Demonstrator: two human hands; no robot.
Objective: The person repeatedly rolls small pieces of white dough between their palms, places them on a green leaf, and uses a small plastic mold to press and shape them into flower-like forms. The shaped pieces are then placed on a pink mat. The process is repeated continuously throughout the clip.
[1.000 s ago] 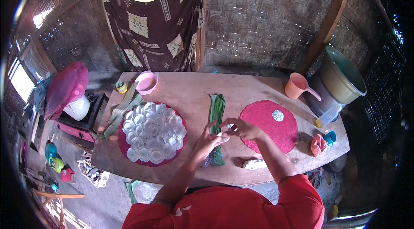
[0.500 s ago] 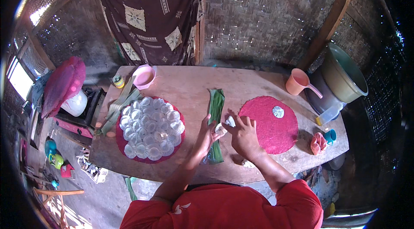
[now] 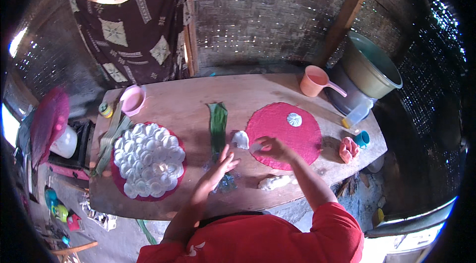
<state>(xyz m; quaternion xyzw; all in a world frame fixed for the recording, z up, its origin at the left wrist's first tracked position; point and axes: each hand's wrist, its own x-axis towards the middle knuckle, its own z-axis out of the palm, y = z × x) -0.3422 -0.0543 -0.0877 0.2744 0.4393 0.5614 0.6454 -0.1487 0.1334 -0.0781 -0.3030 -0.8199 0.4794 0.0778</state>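
My left hand (image 3: 221, 163) rests with fingers spread on the lower end of a long green leaf strip (image 3: 217, 123) lying on the wooden table (image 3: 188, 109). My right hand (image 3: 270, 147) sits at the left edge of a round red mat (image 3: 285, 134), fingers pinched on a small white piece. A shaped white dough piece (image 3: 241, 139) lies between leaf and mat. One finished white piece (image 3: 294, 119) sits on the mat. A lump of white dough (image 3: 275, 181) lies near the table's front edge.
A red tray (image 3: 148, 159) at the left is packed with several white shaped pieces. Green leaves (image 3: 110, 139), a pink bowl (image 3: 133, 100) and a small jar (image 3: 105, 109) lie beyond it. An orange scoop (image 3: 317, 82), large pot (image 3: 369, 67), bottle (image 3: 358, 113) and teal cup (image 3: 362, 138) stand right.
My hands have parted from working together over the leaf. A shaped white piece now lies on the table, and my right hand has moved right to the red mat's edge.
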